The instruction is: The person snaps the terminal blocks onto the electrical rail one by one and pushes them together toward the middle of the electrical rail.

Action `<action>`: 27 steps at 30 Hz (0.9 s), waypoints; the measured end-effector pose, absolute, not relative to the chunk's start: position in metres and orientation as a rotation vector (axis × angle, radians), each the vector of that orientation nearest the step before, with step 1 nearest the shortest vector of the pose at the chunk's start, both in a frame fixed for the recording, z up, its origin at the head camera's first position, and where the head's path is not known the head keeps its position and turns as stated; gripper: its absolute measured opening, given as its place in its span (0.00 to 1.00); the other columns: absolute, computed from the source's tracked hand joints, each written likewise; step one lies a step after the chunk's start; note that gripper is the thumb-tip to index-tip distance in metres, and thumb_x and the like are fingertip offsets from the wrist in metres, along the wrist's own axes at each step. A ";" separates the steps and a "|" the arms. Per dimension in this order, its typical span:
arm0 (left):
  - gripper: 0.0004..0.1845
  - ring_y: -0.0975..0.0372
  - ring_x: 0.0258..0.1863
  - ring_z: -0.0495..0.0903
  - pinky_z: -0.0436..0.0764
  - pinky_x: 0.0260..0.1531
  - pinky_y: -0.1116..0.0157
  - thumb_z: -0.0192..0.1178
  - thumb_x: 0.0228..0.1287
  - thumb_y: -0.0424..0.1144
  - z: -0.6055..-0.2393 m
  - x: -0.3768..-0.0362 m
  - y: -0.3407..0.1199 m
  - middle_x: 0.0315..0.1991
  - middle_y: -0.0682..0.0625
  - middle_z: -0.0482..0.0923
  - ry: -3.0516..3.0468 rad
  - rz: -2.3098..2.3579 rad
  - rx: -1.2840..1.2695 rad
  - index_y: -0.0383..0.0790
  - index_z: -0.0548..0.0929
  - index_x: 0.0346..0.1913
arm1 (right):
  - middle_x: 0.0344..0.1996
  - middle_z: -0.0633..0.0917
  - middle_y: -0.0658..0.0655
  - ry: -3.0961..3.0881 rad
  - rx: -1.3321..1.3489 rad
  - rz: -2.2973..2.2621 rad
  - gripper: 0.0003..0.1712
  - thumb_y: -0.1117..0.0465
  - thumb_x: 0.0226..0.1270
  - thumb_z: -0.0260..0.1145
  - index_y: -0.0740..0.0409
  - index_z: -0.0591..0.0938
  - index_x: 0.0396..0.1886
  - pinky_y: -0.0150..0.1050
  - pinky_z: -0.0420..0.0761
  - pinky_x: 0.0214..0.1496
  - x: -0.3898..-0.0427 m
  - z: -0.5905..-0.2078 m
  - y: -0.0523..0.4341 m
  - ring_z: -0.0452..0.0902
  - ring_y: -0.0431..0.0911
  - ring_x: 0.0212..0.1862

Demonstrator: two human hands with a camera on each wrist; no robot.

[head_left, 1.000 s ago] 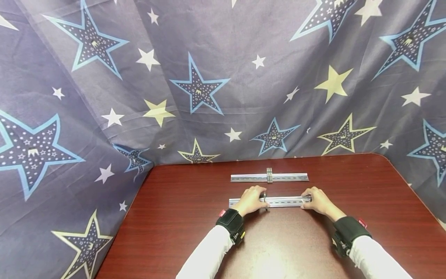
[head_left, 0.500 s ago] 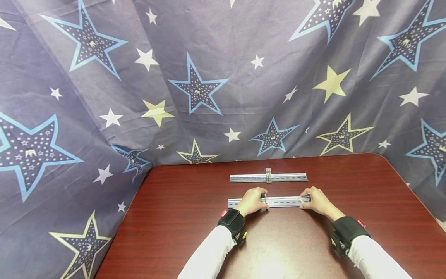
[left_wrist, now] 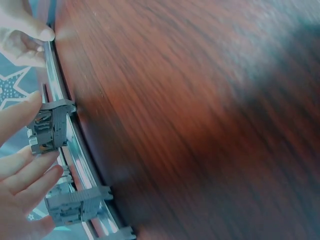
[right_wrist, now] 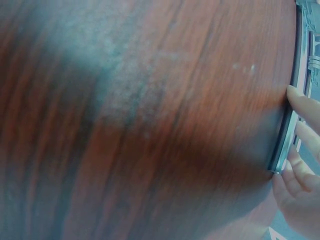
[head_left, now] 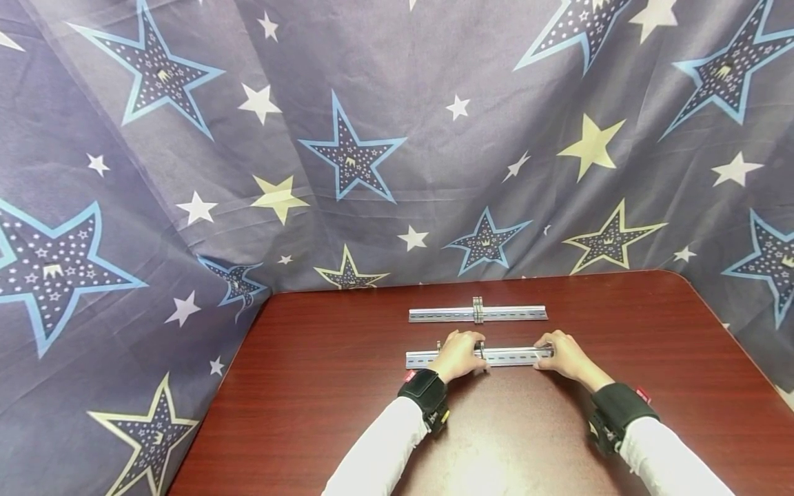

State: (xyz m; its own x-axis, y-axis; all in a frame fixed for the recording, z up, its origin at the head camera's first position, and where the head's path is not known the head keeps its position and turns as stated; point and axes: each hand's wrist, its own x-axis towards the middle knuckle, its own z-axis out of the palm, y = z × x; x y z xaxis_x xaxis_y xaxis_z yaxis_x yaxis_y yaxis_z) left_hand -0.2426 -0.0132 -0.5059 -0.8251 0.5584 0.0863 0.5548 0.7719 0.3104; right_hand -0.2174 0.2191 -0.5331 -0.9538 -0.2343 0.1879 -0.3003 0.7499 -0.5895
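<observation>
Two small grey plastic clips [left_wrist: 50, 127] sat on the long silver metal rail [head_left: 509, 356], and the one nearer the rail's middle was the one being handled. The rail lay flat on the dark red wooden table [head_left: 347, 406], and its long way ran from left to right. So that clip could only slide along this line, left or right.

The left hand [head_left: 457, 356] was right on that clip. Its thumb and fingers [left_wrist: 22, 172] were curled a little and pinched the clip from the near and far sides. The second grey clip [left_wrist: 75, 204] sat on the rail just to the left, under the same hand.

The right hand [head_left: 561, 357] was well apart from the clips, at the right end of the rail. Its fingertips [right_wrist: 302, 102] pinched the rail's end and pressed it to the table.

So the left hand was much nearer to the clip, and the bare stretch of rail lay to the clip's right, between the two hands.

Farther away on the table lay a second silver rail [head_left: 515, 313], also pointing left to right, with grey clips [head_left: 477, 310] at its middle. A blue cloth with stars [head_left: 372, 138] hung behind.
</observation>
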 end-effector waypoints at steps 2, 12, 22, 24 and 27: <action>0.26 0.61 0.46 0.76 0.62 0.55 0.57 0.68 0.40 0.43 -0.508 -0.243 -0.011 0.43 0.49 0.80 2.940 0.522 0.920 0.37 0.78 0.47 | 0.28 0.77 0.61 -2.842 0.434 0.983 0.18 0.62 0.33 0.73 0.65 0.80 0.28 0.47 0.68 0.36 -0.218 -0.534 0.220 0.70 0.55 0.33; 0.26 0.60 0.46 0.76 0.64 0.53 0.59 0.68 0.40 0.43 -0.507 -0.241 -0.004 0.44 0.49 0.79 2.919 0.563 0.922 0.37 0.78 0.47 | 0.27 0.77 0.60 -2.830 0.435 0.982 0.18 0.62 0.32 0.73 0.64 0.79 0.28 0.46 0.67 0.36 -0.218 -0.535 0.220 0.70 0.54 0.32; 0.26 0.61 0.46 0.75 0.65 0.52 0.60 0.68 0.41 0.44 -0.505 -0.241 -0.003 0.44 0.49 0.79 2.928 0.545 0.937 0.38 0.78 0.47 | 0.27 0.78 0.61 -2.831 0.431 0.995 0.19 0.62 0.32 0.74 0.65 0.80 0.28 0.47 0.67 0.37 -0.219 -0.536 0.221 0.71 0.55 0.33; 0.26 0.61 0.47 0.75 0.65 0.53 0.60 0.68 0.42 0.44 -0.506 -0.241 -0.004 0.44 0.49 0.79 2.928 0.532 0.942 0.38 0.77 0.48 | 0.28 0.78 0.61 -2.833 0.429 0.999 0.19 0.62 0.32 0.74 0.65 0.80 0.28 0.48 0.67 0.38 -0.219 -0.536 0.221 0.71 0.55 0.34; 0.27 0.61 0.47 0.75 0.64 0.54 0.59 0.67 0.42 0.45 -0.507 -0.242 -0.004 0.45 0.49 0.78 2.922 0.536 0.946 0.38 0.77 0.48 | 0.28 0.78 0.61 -2.837 0.428 1.005 0.19 0.62 0.32 0.74 0.65 0.80 0.28 0.48 0.67 0.38 -0.219 -0.535 0.221 0.71 0.56 0.34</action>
